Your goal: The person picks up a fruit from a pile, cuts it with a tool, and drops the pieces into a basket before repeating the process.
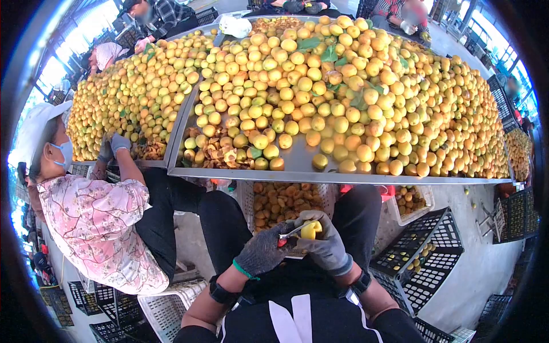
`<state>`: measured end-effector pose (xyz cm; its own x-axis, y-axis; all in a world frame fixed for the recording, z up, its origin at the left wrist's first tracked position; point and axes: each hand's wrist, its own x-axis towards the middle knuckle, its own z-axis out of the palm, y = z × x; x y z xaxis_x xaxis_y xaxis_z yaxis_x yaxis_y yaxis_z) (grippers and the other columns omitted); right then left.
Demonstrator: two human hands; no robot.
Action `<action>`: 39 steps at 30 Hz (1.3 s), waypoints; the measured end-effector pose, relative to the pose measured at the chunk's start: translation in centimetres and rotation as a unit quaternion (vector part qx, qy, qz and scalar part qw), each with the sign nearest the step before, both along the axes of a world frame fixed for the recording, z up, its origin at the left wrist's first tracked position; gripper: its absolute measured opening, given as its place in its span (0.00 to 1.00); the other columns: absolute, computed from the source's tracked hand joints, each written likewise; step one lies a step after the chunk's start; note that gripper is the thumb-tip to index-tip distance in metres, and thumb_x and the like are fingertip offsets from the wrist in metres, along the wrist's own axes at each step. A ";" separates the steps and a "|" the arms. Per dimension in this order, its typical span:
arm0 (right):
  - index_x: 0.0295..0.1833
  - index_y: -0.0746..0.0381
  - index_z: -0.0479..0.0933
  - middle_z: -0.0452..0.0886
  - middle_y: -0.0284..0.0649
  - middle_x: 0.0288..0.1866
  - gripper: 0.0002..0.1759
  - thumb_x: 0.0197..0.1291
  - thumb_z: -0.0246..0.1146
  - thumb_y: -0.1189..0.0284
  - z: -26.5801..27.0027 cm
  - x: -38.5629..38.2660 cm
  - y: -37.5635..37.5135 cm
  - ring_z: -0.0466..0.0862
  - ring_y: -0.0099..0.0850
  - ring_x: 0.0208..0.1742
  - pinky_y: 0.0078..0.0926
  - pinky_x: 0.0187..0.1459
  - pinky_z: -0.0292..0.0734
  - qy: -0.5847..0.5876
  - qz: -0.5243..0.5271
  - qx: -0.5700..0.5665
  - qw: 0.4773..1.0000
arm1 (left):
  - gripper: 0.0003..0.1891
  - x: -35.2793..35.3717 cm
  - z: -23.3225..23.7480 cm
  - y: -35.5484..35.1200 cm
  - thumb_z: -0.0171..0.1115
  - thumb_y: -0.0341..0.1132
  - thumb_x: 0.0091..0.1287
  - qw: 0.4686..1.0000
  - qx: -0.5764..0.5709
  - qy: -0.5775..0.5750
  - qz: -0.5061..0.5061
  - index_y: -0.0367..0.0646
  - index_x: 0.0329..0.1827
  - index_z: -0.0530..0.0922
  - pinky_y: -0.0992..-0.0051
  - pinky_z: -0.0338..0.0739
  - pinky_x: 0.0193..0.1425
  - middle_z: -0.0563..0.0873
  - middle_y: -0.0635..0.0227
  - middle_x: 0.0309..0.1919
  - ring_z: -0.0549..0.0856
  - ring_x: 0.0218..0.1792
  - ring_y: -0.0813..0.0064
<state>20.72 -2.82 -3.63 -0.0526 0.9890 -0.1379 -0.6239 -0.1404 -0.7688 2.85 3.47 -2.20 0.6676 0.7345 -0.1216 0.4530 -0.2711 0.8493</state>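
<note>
My left hand (262, 252), in a dark knit glove with a green cuff, is closed around a small tool with a thin metal blade (296, 230) and a bit of red at its handle. The blade reaches to a yellow apricot (310, 230), which sits in the fingers of my right hand (325, 247), gloved in grey. Part of the fruit's surface looks cut or peeled. Both hands are held close together over my lap. Just beyond them, below the table edge, stands a white crate (247, 201) with halved apricots (283, 201) in it.
A metal table (240, 172) heaped with whole apricots (366, 103) spans the front, with peelings (220, 151) near its edge. A co-worker (100, 211) sits close on my left; others work across the table. Black crates (426, 251) stand at right, a white crate (166, 311) at lower left.
</note>
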 end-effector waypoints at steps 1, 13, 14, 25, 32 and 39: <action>0.61 0.58 0.66 0.75 0.40 0.58 0.32 0.51 0.71 0.81 -0.2 0.0 0.1 0.76 0.31 0.60 0.31 0.59 0.76 -0.010 0.000 0.002 1.000 | 0.24 0.0 0.2 0.0 0.63 0.36 0.59 1.000 0.001 -0.003 0.011 0.41 0.59 0.74 0.56 0.80 0.45 0.85 0.47 0.37 0.85 0.40 0.47; 0.59 0.57 0.66 0.76 0.38 0.52 0.27 0.55 0.69 0.79 2.4 -1.5 -0.1 0.74 0.42 0.65 0.43 0.67 0.67 0.008 -0.029 0.074 0.997 | 0.19 0.0 1.4 -1.8 0.63 0.35 0.60 1.000 0.009 0.016 0.008 0.37 0.53 0.76 0.58 0.81 0.44 0.86 0.47 0.36 0.86 0.39 0.48; 0.59 0.57 0.66 0.76 0.38 0.52 0.27 0.55 0.69 0.79 2.6 -1.7 -0.2 0.74 0.42 0.65 0.43 0.67 0.67 0.008 -0.028 0.076 0.997 | 0.19 0.1 1.3 -2.0 0.63 0.35 0.60 1.000 0.010 0.016 0.008 0.37 0.53 0.76 0.58 0.81 0.44 0.86 0.47 0.36 0.86 0.39 0.48; 0.57 0.62 0.63 0.74 0.40 0.52 0.24 0.59 0.64 0.84 3.2 -3.0 -0.8 0.76 0.36 0.63 0.35 0.63 0.71 -0.112 -0.082 0.101 0.985 | 0.19 0.7 0.3 -2.8 0.59 0.35 0.65 0.999 -0.025 0.032 -0.015 0.37 0.57 0.73 0.58 0.79 0.48 0.85 0.48 0.41 0.84 0.44 0.46; 0.58 0.62 0.63 0.78 0.41 0.53 0.24 0.60 0.66 0.80 1.7 -2.3 -0.5 0.76 0.30 0.61 0.31 0.62 0.72 -0.196 -0.074 0.053 0.976 | 0.17 0.5 -3.0 -2.8 0.60 0.37 0.65 0.998 -0.029 -0.015 -0.048 0.37 0.53 0.75 0.59 0.78 0.51 0.84 0.48 0.43 0.83 0.47 0.47; 0.65 0.62 0.60 0.76 0.45 0.59 0.24 0.66 0.58 0.78 0.5 -0.6 -0.5 0.77 0.32 0.61 0.30 0.61 0.72 -0.124 0.018 0.100 0.987 | 0.20 0.9 -2.3 -2.5 0.61 0.43 0.68 0.989 -0.139 -0.023 -0.049 0.39 0.56 0.75 0.62 0.77 0.54 0.84 0.52 0.47 0.84 0.51 0.55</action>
<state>20.08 -3.37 -3.09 -0.0771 0.9959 0.0475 -0.4106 0.0117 -0.9117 3.73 0.92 -4.52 0.7427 0.6092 -0.2778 0.3962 -0.0653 0.9159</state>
